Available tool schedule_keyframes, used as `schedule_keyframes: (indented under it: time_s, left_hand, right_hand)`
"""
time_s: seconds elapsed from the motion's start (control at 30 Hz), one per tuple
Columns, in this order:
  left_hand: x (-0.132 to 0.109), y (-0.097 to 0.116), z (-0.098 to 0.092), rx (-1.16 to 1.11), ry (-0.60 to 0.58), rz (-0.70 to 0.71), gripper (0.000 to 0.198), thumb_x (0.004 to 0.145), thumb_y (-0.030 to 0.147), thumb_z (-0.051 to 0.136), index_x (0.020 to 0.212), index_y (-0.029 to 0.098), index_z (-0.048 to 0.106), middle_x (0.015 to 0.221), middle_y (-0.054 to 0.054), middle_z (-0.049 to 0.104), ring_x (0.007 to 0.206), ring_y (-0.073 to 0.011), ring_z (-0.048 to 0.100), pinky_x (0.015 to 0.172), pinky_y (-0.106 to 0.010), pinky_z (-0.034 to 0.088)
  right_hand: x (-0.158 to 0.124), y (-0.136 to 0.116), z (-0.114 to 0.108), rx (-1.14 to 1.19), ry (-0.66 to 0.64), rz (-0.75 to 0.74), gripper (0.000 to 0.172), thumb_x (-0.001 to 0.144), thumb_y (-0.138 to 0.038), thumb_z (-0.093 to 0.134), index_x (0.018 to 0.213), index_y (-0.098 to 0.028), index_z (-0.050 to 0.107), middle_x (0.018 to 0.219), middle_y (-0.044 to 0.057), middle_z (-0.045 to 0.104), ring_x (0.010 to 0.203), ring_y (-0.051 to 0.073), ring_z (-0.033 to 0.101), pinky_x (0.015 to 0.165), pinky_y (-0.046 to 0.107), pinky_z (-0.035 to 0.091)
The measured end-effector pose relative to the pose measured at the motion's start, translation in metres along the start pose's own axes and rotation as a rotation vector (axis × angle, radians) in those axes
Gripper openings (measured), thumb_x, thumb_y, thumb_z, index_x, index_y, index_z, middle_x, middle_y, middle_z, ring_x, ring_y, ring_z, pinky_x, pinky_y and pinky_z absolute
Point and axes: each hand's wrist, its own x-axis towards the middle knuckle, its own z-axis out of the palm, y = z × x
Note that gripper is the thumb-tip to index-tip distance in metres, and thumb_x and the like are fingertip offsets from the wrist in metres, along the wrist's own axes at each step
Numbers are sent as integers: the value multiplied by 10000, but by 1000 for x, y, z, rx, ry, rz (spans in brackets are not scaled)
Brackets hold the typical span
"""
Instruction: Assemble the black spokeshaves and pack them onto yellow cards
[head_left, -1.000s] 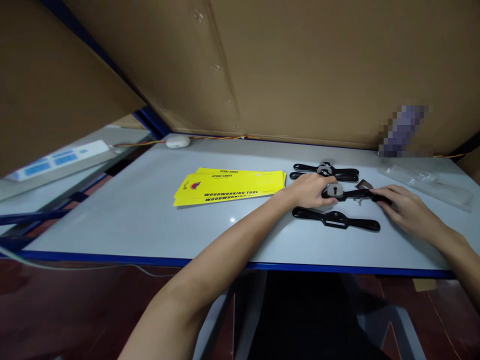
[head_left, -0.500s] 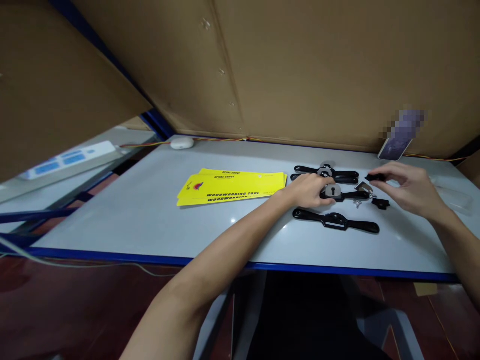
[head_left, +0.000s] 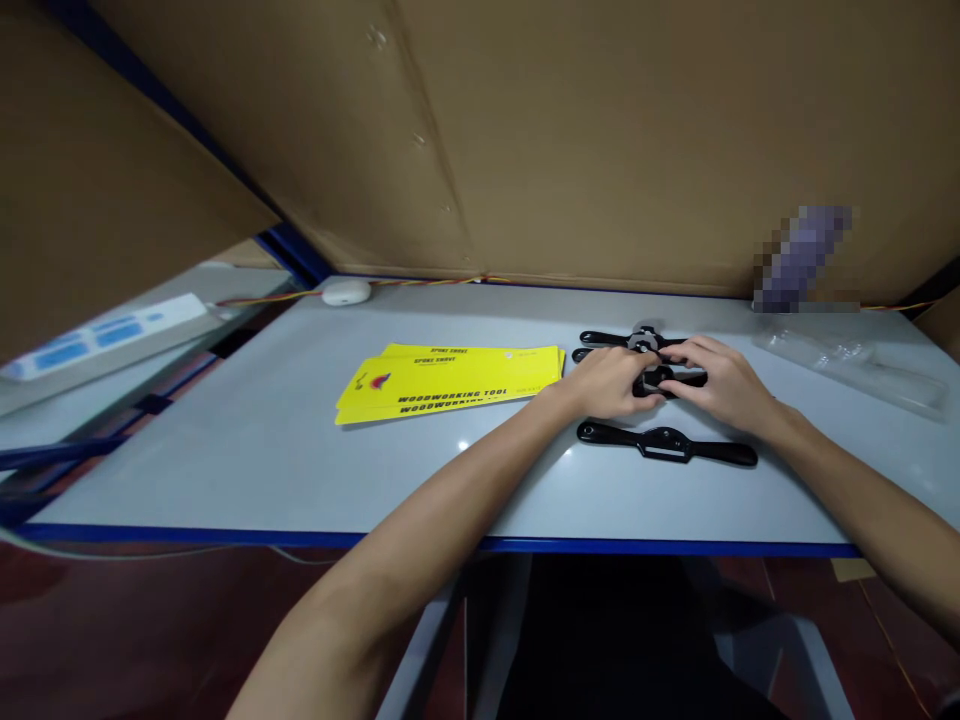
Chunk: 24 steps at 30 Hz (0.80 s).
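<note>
My left hand is closed on a black spokeshave, its fingers around the left handle and the middle. From the right, my right hand pinches a small black lever cap over the middle of that spokeshave. The fingers partly hide the cap, and I cannot tell how it sits against the body. Nearer the table's front lies a bare black spokeshave body with an open slot. Just behind my hands, further spokeshaves with grey blades lie side by side.
Yellow printed cards lie stacked to the left. Clear plastic packaging is at the right, below a pixelated phone. A white case sits at the back edge, and a power strip lies on the left shelf.
My right hand has moved left with the black lever cap, from beside the loose parts to the middle of the spokeshave. My left hand has stayed on the spokeshave. The view has shifted slightly.
</note>
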Motion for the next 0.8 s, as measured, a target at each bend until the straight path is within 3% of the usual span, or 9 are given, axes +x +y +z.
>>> schedule_keyframes:
  time_s: [0.23, 0.4, 0.5, 0.67, 0.8]
  left_hand:
    - [1, -1, -1, 30, -16, -4, 609, 940, 520, 563, 1435, 166, 587, 1075, -118, 768, 977, -319, 725, 802, -391, 522]
    - [1, 0, -2, 30, -34, -26, 551, 941, 552, 584, 1337, 174, 646, 1013, -110, 761, 956, -313, 721, 793, -381, 517]
    - [1, 0, -2, 32, -44, -36, 576, 937, 545, 586, 1362, 159, 632, 999, -113, 757, 967, -324, 718, 800, -395, 520]
    - [1, 0, -2, 43, -47, -45, 607, 939, 551, 563, 1386, 144, 613, 1014, -127, 751, 980, -327, 716, 828, -407, 527]
    - [1, 1, -2, 47, -49, -47, 575, 933, 552, 559, 1343, 155, 633, 1052, -134, 752, 999, -331, 713, 848, -409, 527]
  right_hand:
    - [3, -4, -18, -145, -98, -10, 294, 995, -407, 581, 1169, -203, 702, 1064, 111, 749, 947, 285, 687, 809, 390, 487]
    - [-7, -16, -40, -460, -182, 174, 209, 927, -394, 603, 811, -227, 654, 786, 70, 719, 691, 249, 634, 574, 355, 329]
    - [-14, -21, -44, -566, -284, 206, 198, 850, -363, 651, 704, -235, 615, 717, 73, 705, 610, 227, 595, 528, 345, 251]
    - [-16, -26, -40, -473, -410, 77, 85, 775, -161, 608, 749, -228, 654, 765, 58, 735, 675, 216, 640, 553, 328, 299]
    - [-11, -29, -32, -397, -325, 4, 129, 840, -151, 581, 851, -212, 694, 846, 69, 764, 741, 235, 679, 606, 333, 384]
